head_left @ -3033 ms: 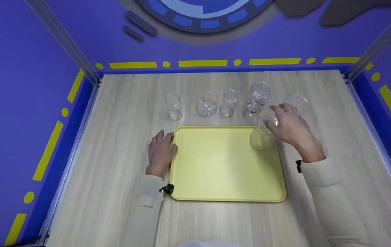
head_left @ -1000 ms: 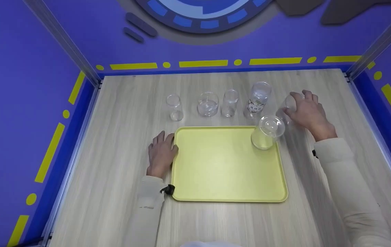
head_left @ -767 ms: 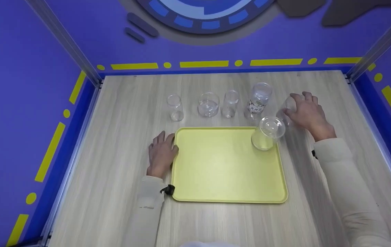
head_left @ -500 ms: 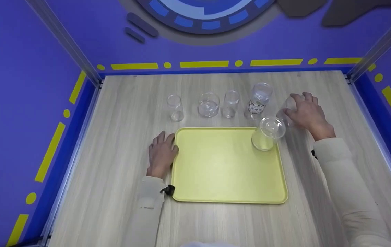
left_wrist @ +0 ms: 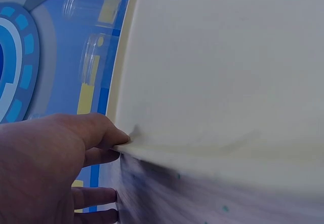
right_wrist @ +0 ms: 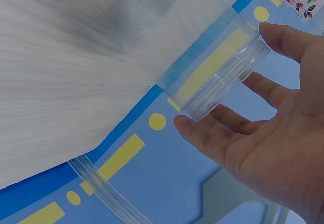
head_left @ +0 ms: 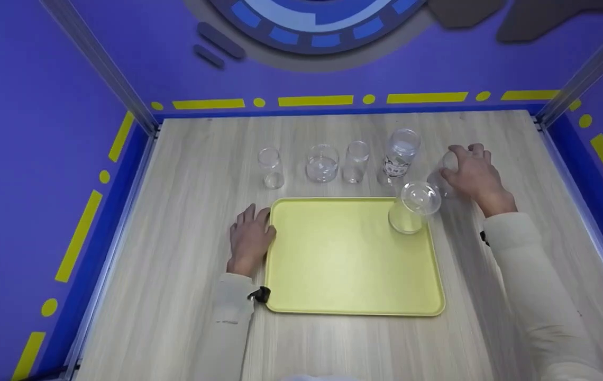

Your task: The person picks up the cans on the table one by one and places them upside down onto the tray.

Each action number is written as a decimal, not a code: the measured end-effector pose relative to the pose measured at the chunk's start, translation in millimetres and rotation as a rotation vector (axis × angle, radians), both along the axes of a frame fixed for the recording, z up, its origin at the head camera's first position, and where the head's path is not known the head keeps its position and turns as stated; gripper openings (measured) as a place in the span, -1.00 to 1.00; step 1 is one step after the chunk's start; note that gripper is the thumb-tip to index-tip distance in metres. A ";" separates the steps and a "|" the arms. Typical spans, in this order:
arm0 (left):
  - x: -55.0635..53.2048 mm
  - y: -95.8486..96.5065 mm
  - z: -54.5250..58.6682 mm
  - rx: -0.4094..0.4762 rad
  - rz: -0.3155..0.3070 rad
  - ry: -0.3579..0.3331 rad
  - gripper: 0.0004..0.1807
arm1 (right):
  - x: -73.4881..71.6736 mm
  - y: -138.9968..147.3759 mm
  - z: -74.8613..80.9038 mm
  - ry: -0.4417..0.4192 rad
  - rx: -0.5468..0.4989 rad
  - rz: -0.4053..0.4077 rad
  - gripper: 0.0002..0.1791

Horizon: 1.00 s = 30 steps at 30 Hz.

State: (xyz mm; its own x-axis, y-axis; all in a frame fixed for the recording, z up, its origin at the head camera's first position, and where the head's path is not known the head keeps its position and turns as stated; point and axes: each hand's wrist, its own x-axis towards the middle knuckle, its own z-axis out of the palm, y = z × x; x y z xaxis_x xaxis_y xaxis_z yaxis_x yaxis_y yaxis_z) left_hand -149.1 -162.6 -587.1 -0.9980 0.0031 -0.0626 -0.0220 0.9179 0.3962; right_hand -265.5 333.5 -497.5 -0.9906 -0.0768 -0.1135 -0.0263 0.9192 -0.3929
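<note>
My left hand (head_left: 250, 239) is at the far left of the yellow tray (head_left: 344, 264). In the left wrist view, thumb and forefinger pinch the tray's rim (left_wrist: 121, 97) near its corner, and the other fingers sit lower, outside it. Beyond the tray's far right corner, my right hand (head_left: 473, 172) grips a clear jar (right_wrist: 202, 72) from above, thumb and fingers spread round its ridged mouth. Much of this jar is hidden by the hand in the head view. Another clear jar (head_left: 408, 214) stands upright on the tray's far right corner.
Behind the tray a row of clear vessels stands: a slim glass (head_left: 271, 169), a low wide glass (head_left: 322, 166), another slim glass (head_left: 356, 164) and a tall jar with a printed label (head_left: 399, 159). Blue panels (head_left: 301, 79) close off the table's back and sides.
My right hand has let go of the jar on the tray, moved right and away from me, and taken hold of the other jar. During the last second both hands stay nearly still.
</note>
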 end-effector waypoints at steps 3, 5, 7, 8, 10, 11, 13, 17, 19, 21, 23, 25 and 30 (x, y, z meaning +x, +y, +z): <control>0.3 0.3 0.5 -0.002 0.003 -0.004 -0.46 | -0.2 0.1 -0.6 -0.003 -0.005 -0.003 -0.25; 0.3 0.4 0.6 -0.002 0.004 -0.006 -0.45 | 0.1 0.0 -0.9 0.002 -0.006 -0.003 -0.25; 0.3 0.3 0.6 -0.002 0.004 -0.007 -0.45 | 0.3 -0.2 -1.5 0.010 -0.007 -0.001 -0.25; 0.2 0.2 0.6 -0.004 0.004 -0.007 -0.44 | 0.4 -0.5 -1.8 0.013 -0.008 0.000 -0.25; 0.1 0.1 0.5 -0.004 0.004 -0.006 -0.44 | 0.6 -0.7 -2.3 0.019 -0.011 0.000 -0.25; 0.0 0.2 0.6 -0.002 0.003 -0.006 -0.44 | 0.5 -0.7 -2.8 0.022 -0.013 -0.002 -0.25; 0.1 0.2 1.0 0.003 0.003 -0.003 -0.45 | 0.7 -1.2 -3.6 0.027 -0.015 -0.007 -0.25; 0.1 0.2 0.9 0.008 0.002 0.000 -0.44 | 0.8 -0.7 -4.9 0.035 -0.006 -0.015 -0.26; -0.1 0.0 0.1 0.006 0.003 0.002 -0.44 | 1.4 -0.2 -5.0 0.040 -0.002 -0.017 -0.26; -0.2 -0.2 -0.6 0.002 0.004 0.005 -0.44 | 2.3 0.3 -5.0 0.050 -0.003 -0.019 -0.27; -0.3 -0.4 -1.1 0.002 0.004 0.008 -0.45 | 3.4 0.6 -4.8 0.061 -0.009 -0.023 -0.27; 0.5 -0.5 -1.2 0.016 0.002 0.017 -0.46 | 5.0 0.3 -4.7 0.078 -0.018 -0.026 -0.27; 3.0 0.0 -1.0 0.055 0.000 0.043 -0.48 | 8.3 0.5 -5.0 0.104 -0.028 -0.039 -0.26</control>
State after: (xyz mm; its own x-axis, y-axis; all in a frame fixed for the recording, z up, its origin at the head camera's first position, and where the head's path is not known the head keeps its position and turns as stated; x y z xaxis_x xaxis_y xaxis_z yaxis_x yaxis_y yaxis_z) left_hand -146.0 -162.6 -588.1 -0.9998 0.0050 -0.0196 -0.0043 0.8945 0.4470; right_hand -257.2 334.0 -502.4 -0.9992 -0.0396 -0.0080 -0.0327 0.9092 -0.4151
